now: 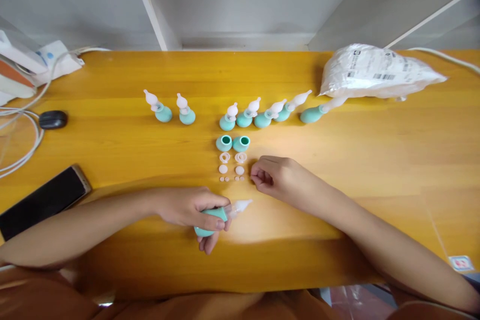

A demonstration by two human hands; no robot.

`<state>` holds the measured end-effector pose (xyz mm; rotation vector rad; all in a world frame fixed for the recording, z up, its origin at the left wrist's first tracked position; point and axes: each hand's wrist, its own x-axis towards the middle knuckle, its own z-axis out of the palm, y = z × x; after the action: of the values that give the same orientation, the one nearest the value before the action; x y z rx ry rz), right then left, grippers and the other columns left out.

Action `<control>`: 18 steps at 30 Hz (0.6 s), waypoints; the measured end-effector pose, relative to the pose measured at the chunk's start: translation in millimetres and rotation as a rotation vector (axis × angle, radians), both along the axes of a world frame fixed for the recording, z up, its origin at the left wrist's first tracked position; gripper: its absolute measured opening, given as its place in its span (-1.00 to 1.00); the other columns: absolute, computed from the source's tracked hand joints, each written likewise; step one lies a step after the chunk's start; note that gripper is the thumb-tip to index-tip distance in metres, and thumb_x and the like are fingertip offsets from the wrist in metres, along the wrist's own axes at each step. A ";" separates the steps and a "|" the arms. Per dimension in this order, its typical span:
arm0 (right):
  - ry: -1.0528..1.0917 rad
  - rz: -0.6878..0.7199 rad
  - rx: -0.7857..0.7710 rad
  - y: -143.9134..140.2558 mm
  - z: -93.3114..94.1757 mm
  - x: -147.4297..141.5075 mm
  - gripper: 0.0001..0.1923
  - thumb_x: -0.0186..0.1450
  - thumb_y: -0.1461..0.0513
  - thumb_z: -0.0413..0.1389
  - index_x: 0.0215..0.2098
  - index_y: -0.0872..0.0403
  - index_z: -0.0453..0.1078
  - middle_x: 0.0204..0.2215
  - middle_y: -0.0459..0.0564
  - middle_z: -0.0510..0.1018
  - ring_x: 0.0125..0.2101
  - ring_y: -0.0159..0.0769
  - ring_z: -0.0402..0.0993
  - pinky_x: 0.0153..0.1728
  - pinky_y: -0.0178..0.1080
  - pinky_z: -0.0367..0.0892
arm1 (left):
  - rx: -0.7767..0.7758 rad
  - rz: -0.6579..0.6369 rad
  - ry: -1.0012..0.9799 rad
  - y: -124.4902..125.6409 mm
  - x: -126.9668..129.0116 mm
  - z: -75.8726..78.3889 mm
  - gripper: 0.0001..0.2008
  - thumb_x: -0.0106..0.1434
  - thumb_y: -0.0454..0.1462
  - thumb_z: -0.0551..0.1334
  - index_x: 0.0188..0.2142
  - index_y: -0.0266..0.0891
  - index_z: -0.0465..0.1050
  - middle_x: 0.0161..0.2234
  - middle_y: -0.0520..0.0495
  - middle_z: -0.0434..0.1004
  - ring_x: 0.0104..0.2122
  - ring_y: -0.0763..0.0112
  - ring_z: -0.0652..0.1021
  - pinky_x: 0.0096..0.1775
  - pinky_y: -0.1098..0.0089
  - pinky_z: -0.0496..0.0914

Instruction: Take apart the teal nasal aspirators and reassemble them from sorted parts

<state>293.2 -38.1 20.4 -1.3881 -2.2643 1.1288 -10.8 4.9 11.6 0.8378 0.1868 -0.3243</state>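
My left hand (202, 212) is wrapped round a teal bulb nasal aspirator (215, 220), whose clear neck and white tip point right. My right hand (275, 175) rests on the table with its fingers curled closed; whatever it may hold is hidden. Just left of it lie two white round discs (239, 170), two clear rings (240, 157) and several tiny round pieces (239, 178). Behind these parts stand two open teal bulbs (241, 144) with their dark mouths showing. Farther back, several aspirators with tips fitted (262, 119) form a row.
At the back right is a white plastic bag (375, 72) with printed labels. On the left are a black mouse (53, 120), a phone (45, 200) and coiled white cable (35, 147). A grey partition (243, 5) rises behind the wooden table (375, 160).
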 end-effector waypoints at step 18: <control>0.300 0.200 -0.162 -17.5 47.0 -18.8 -0.75 0.64 0.21 0.17 0.25 0.00 0.49 -0.01 0.08 0.66 -0.19 -0.24 0.70 -0.14 -0.24 0.64 | 0.001 -0.004 -0.032 0.6 1.9 1.0 -0.72 0.63 -0.01 0.21 0.03 -0.16 0.33 -0.15 -0.25 0.80 -0.39 0.35 0.73 -0.36 0.43 0.55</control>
<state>274.5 -55.5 67.4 -0.9771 -2.1673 1.5021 -8.9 5.5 12.6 0.8435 0.1556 -0.3140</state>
